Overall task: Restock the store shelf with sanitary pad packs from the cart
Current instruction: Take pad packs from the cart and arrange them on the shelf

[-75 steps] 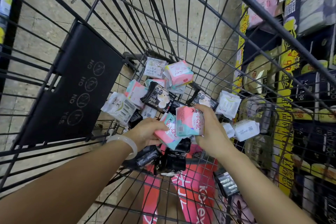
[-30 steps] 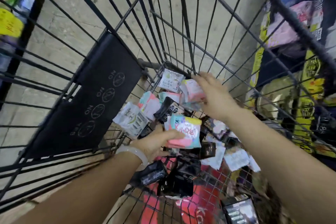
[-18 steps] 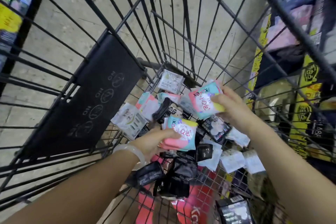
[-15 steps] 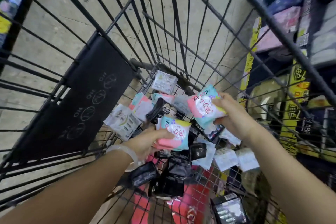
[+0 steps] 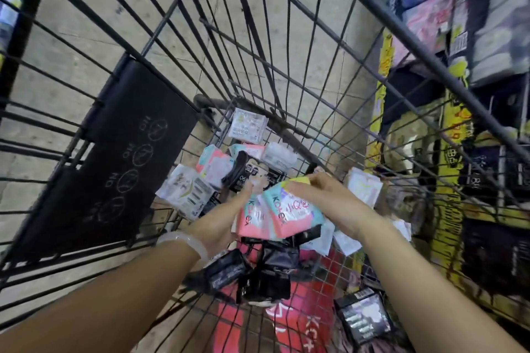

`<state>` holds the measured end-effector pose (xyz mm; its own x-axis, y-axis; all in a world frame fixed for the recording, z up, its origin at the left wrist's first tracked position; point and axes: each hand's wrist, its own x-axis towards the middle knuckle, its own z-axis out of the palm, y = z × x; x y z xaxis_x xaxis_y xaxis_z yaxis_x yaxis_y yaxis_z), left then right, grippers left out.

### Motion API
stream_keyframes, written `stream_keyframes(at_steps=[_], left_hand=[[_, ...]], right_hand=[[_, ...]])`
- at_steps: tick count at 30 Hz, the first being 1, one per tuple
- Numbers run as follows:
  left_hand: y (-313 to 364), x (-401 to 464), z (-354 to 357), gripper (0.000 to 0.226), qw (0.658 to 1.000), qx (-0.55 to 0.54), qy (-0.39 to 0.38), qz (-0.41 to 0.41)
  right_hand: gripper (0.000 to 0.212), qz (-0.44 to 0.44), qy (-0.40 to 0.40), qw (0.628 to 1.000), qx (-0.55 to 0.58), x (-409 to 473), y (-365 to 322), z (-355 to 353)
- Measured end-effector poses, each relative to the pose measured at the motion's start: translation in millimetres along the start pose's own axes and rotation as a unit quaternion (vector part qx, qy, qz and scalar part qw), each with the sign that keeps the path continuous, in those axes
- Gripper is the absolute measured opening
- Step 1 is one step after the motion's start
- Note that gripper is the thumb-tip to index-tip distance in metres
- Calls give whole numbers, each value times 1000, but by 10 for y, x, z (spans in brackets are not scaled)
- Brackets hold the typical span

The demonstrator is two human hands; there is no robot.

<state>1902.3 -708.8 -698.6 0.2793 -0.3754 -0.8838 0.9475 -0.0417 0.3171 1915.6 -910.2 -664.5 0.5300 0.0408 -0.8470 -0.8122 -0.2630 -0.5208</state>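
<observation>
- Two pink-and-teal pad packs [image 5: 275, 213] are held together above the cart's [image 5: 286, 66] wire floor.
- Left hand [image 5: 226, 218] grips them from below, at their left edge; a pale bangle [image 5: 183, 241] circles that wrist.
- Right hand [image 5: 321, 195] clasps the top pack from above.
- Loose packs [image 5: 186, 189] lie at the cart's far end.
- The store shelf [image 5: 459, 94] stands beyond the cart's right side.

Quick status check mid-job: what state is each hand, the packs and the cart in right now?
Left hand: grips a pink pack from beneath.
Right hand: holds a second pink pack, pressed beside the first.
Loose packs: scattered on the cart floor, white and black, unstacked.
Cart: still holds many packs.
Shelf: stocked, blurred.
</observation>
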Motion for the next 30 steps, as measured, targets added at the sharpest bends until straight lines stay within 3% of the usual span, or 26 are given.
stream_keyframes(at_steps=[3, 6, 7, 8, 11, 12, 15, 16, 21, 25, 30], left_hand=[[14, -46, 112, 80, 1000, -30, 7, 2], [10, -72, 208, 80, 998, -52, -7, 29], [12, -84, 218, 79, 997, -66, -4, 38], [6, -87, 206, 79, 996, -83, 0, 42], [-4, -111, 136, 78, 993, -103, -29, 39], [-11, -129, 117, 75, 994, -97, -40, 35], [-36, -152, 88, 68, 994, -88, -48, 32], [-43, -142, 75, 68, 995, -87, -44, 37], [-47, -64, 39, 59, 997, -60, -31, 30], [-37, -19, 51, 47, 997, -64, -35, 9], [-1, -97, 60, 53, 995, -80, -52, 6]], right_hand=[[56, 28, 10, 1000, -5, -46, -7, 118], [102, 87, -38, 995, 0, -81, 6, 353], [107, 101, -60, 993, 14, -85, 32, 432], [104, 106, -80, 991, 22, -96, 34, 490], [59, 84, -99, 991, 33, -121, -8, 544], [58, 78, -104, 991, 34, -105, -19, 545], [97, 78, -130, 987, 58, -37, 53, 550], [96, 65, -141, 985, 78, -32, 90, 540], [73, 69, -183, 966, 169, -13, 252, 383], [35, 100, -191, 953, 211, 72, 212, 458], [79, 83, -155, 962, 209, 38, 208, 548]])
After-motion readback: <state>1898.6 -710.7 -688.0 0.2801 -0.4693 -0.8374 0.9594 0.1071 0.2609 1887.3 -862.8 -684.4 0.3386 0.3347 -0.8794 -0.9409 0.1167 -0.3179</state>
